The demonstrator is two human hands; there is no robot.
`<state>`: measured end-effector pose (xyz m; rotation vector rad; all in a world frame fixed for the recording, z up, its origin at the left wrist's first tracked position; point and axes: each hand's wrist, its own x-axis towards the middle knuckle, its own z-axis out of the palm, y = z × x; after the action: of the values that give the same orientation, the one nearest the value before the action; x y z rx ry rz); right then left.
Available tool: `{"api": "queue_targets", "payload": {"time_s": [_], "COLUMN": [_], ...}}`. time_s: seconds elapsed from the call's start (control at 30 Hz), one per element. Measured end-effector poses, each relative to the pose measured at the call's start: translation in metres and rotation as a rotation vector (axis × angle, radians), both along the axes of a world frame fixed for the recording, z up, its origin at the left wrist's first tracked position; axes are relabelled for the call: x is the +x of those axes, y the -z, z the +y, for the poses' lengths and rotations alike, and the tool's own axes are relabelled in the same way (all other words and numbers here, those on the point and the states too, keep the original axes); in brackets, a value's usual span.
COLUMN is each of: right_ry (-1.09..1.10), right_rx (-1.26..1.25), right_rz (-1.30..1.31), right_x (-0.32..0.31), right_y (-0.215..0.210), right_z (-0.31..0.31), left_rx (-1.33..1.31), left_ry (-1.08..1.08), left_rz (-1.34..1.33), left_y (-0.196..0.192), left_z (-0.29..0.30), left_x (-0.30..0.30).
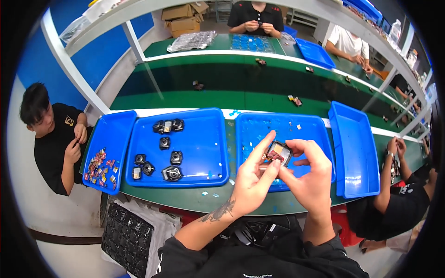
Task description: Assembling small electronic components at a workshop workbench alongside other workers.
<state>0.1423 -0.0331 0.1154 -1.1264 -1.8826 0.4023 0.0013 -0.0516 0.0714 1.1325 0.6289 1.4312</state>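
Between my two hands, over a blue tray (pixel 317 127), is a small square black casing (pixel 288 160) with red and silvery parts showing inside its open face. My left hand (pixel 250 185) grips it from the left, thumb pressed on its lower edge and index finger stretched up behind it. My right hand (pixel 311 178) holds the right side, its thumb near the left thumb and index finger curled over the upper right corner. The fingers hide part of the casing. To the left, several similar black casings (pixel 172 173) lie in another blue tray (pixel 199 155).
Small red and yellow parts (pixel 98 167) fill part of a blue tray (pixel 118 132) at far left. A deep blue tray (pixel 356 157) stands right. Beyond runs a green belt (pixel 232 97) with scattered pieces. A person (pixel 55 134) sits left; other people work across and right.
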Motion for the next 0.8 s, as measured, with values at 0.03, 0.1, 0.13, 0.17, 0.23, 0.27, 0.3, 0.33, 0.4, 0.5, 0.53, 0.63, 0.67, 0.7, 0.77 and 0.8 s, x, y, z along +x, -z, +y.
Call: {"api": "queue_targets", "payload": {"time_s": [0.03, 0.1, 0.13, 0.17, 0.23, 0.27, 0.3, 0.33, 0.4, 0.5, 0.53, 0.63, 0.67, 0.7, 0.77, 0.8], "right_ry": [0.008, -0.093, -0.113, -0.102, -0.088, -0.077, -0.06, -0.078, -0.104, -0.114, -0.106, -0.062, -0.09, -0.097, -0.17, -0.169], "right_rx": [-0.024, -0.182, -0.18, -0.199, -0.104, -0.062, -0.073, -0.055, -0.067, -0.226, -0.258, -0.429, -0.469, -0.478, -0.595, -0.601], "right_rz": [0.003, 0.119, 0.071, 0.08, 0.045, 0.031, 0.039, -0.006, 0.019, 0.098, 0.144, 0.319, 0.386, 0.386, 0.806, 0.805], "right_x": [0.005, 0.013, 0.019, 0.022, 0.029, 0.029, 0.031, 0.032, 0.032, 0.037, 0.039, 0.045, 0.048, 0.046, 0.042, 0.041], "right_y": [0.007, 0.02, 0.016, 0.019, 0.023, 0.028, 0.033, 0.036, 0.04, 0.041, 0.041, 0.06, 0.068, 0.073, 0.081, 0.084], "right_z": [-0.001, -0.003, -0.007, -0.007, -0.003, 0.002, 0.003, 0.007, 0.013, 0.017, 0.018, 0.023, 0.024, 0.023, 0.02, 0.018], "left_rx": [-0.079, -0.093, -0.167, -0.239, -0.221, -0.173, -0.122, -0.06, -0.087, -0.066, -0.142, -0.279, -0.265, -0.251, -0.283, -0.234], "left_ry": [0.018, -0.011, 0.016, 0.042, 0.023, 0.001, -0.021, -0.042, -0.025, -0.056, -0.005, 0.04, 0.042, 0.044, 0.024, 0.007], "left_rz": [-0.032, -0.004, -0.002, 0.0, 0.044, 0.135, 0.225, 0.301, 0.337, 0.404, 0.283, 0.078, 0.058, 0.038, 0.0, 0.083], "left_y": [0.006, 0.024, 0.024, 0.025, 0.036, 0.035, 0.035, 0.038, 0.035, 0.036, 0.036, 0.033, 0.036, 0.039, 0.042, 0.045], "left_z": [0.0, 0.006, 0.006, 0.006, 0.009, 0.009, 0.01, 0.011, 0.015, 0.019, 0.021, 0.026, 0.027, 0.027, 0.028, 0.028], "left_x": [0.003, 0.008, 0.007, 0.008, 0.014, 0.015, 0.016, 0.016, 0.018, 0.021, 0.021, 0.023, 0.024, 0.025, 0.029, 0.031]}}
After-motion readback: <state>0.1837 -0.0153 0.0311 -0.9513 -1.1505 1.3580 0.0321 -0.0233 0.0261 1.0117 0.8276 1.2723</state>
